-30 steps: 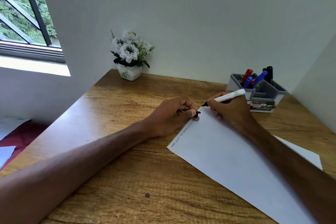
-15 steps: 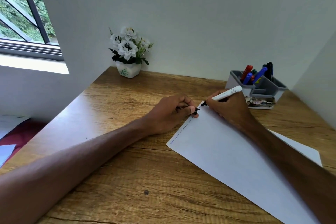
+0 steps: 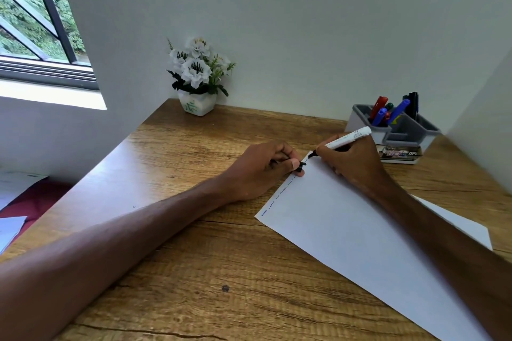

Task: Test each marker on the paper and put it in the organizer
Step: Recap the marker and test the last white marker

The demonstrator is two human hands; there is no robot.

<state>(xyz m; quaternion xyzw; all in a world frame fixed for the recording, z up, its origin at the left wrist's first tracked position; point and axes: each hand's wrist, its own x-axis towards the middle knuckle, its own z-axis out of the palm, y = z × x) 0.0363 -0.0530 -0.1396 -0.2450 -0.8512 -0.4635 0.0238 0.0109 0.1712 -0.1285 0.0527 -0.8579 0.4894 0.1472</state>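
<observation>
Barely shifted, my right hand point(image 3: 352, 165) pinches the marker point(image 3: 346, 139) at 12 o'clock on the paper point(image 3: 346, 230), left hand point(image 3: 257, 171) pinching the cap point(image 3: 301, 166); pushed further, I'd run the tip onto the desk point(image 3: 194, 257).

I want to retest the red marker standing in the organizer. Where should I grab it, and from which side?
Pinch the upper end of the red marker, coming from above. Only that part clears the rim of the organizer, leaning right. The lower barrel is sunk in the compartment, with blue markers crowding beside it.
</observation>
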